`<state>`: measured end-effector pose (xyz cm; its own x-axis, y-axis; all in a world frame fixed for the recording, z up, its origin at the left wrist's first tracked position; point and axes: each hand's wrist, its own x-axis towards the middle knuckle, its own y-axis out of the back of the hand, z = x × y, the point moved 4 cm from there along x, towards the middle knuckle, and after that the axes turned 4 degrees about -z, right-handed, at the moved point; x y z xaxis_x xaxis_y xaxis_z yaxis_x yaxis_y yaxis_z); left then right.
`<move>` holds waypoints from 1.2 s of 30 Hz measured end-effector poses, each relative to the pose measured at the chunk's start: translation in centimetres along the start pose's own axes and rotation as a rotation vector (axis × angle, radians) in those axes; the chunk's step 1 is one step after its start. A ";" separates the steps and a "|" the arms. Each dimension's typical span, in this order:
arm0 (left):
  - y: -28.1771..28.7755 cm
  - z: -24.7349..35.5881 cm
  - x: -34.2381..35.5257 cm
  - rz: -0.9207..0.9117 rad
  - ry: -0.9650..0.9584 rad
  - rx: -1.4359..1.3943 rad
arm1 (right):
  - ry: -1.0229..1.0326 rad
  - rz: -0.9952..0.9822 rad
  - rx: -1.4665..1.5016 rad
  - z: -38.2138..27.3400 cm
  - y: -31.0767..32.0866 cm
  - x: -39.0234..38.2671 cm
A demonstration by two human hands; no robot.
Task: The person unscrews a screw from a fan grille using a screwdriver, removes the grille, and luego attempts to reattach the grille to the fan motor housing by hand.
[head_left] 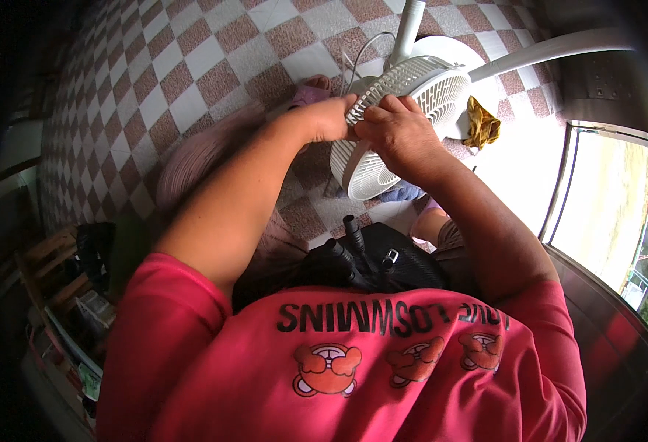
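A white plastic fan head with a slatted grille leans on its side near a white pole and round base. My left hand has its fingers closed on the upper left rim of the grille. My right hand grips the same rim just to the right, with bent fingers over it; my fingertips are partly hidden. A grey cord runs behind the fan. A crumpled mustard cloth lies just right of it.
Checkered tile floor surrounds me. A pink slipper is beside the fan. A black bag sits at my waist. A long pale curved bar crosses the upper right. A bright doorway is at right, wooden items at left.
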<state>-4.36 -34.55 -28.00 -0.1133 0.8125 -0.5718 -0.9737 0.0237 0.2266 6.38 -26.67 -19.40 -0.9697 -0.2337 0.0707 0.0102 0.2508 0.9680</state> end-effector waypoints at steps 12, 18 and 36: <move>0.3 6.2 -2.1 0.131 -0.129 0.067 | 0.071 0.045 0.100 0.5 1.8 -1.7; 0.7 8.3 -0.9 0.137 -0.171 0.105 | 0.060 0.066 0.162 1.3 2.8 -3.3; 0.5 8.8 2.3 0.007 -0.226 0.061 | -0.755 0.298 0.719 18.7 1.8 -9.7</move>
<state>-3.35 -27.59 -22.29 -0.0664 0.9223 -0.3807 -0.9584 0.0471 0.2814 11.20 -6.39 -22.82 -0.8542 0.5048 -0.1248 0.3633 0.7510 0.5514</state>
